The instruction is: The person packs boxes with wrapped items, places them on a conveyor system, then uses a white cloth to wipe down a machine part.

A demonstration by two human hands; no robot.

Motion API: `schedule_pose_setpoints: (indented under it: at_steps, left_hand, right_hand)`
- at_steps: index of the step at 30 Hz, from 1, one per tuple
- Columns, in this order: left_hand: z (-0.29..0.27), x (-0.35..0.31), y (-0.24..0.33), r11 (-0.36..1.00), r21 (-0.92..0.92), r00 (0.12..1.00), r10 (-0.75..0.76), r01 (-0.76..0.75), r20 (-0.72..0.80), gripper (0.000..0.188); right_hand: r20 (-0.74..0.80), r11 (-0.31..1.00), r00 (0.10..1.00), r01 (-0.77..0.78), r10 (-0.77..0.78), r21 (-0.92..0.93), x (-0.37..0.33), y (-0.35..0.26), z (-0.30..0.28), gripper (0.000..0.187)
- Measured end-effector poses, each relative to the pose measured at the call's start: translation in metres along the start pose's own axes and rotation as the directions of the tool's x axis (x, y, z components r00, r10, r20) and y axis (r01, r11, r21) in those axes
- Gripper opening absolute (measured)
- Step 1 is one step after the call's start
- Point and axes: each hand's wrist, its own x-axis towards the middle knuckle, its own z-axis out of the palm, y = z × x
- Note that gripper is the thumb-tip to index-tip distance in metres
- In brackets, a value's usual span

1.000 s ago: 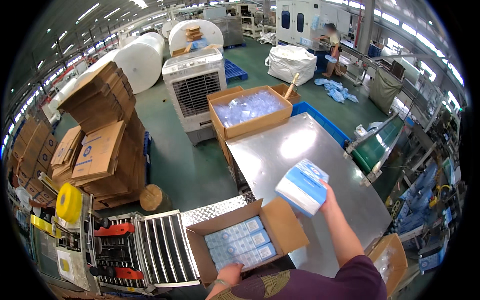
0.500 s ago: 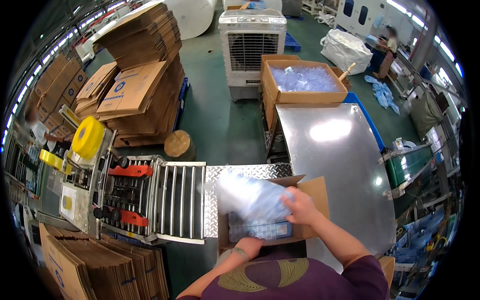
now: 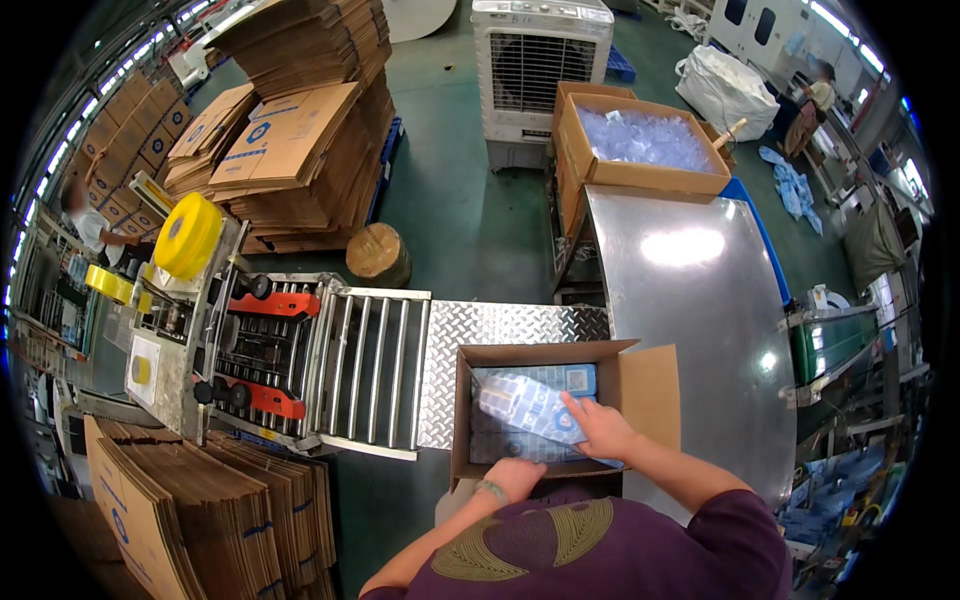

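Observation:
An open cardboard box [image 3: 463, 410] stands on the diamond-plate surface in front of me, with several blue-and-white packs [image 3: 560, 378] laid inside. My right hand [image 3: 602, 430] grips one end of a light blue plastic-wrapped pack [image 3: 530, 404], which lies slanted over the others within the box walls. At the near side of the box, my left hand [image 3: 514, 479] has its fingers curled over the cardboard edge. The box's right flap [image 3: 650, 400] is folded outward.
Left of the box runs a roller conveyor [image 3: 375, 370] with a taping machine carrying yellow tape [image 3: 187, 236]. A steel table [image 3: 690, 330] adjoins on the right. Flattened cartons [image 3: 215, 510] stand at lower left. Beyond are a carton of clear bluish plastic [image 3: 640, 140] and an air cooler [image 3: 540, 85].
The pack in my right hand has come down from above the box into it and now lies flatter. My left hand stays at the near edge. The whole view has shifted slightly.

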Motion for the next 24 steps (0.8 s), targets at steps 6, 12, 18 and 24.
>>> schedule_pose_setpoints:
  at_steps: [6, 12, 18, 24]
  left_hand:
    - [0.003, 0.006, -0.007, 1.0, -0.004, 0.996, -0.021, 0.022, 0.082, 0.016]
    - [0.008, 0.009, -0.017, 1.0, -0.001, 0.999, 0.006, -0.006, 0.052, 0.015]
    - [0.013, 0.013, -0.019, 0.998, -0.07, 0.998, 0.0, 0.004, 0.057, 0.02]
    - [0.01, 0.008, -0.025, 0.997, -0.033, 0.992, 0.068, -0.065, 0.103, 0.034]
  right_hand:
    - [0.442, 0.983, 0.88, 0.182, -0.176, 0.028, 0.032, -0.025, 0.032, 0.091]
    - [0.326, 0.972, 0.942, 0.0, -0.078, 0.235, 0.036, 0.001, 0.083, 0.065]
    - [-0.29, 0.789, 0.84, -0.236, 0.459, 0.567, -0.02, 0.026, 0.019, 0.042]
    - [-0.762, 0.8, 0.341, -0.477, 0.551, 0.364, -0.132, 0.06, 0.004, 0.026]
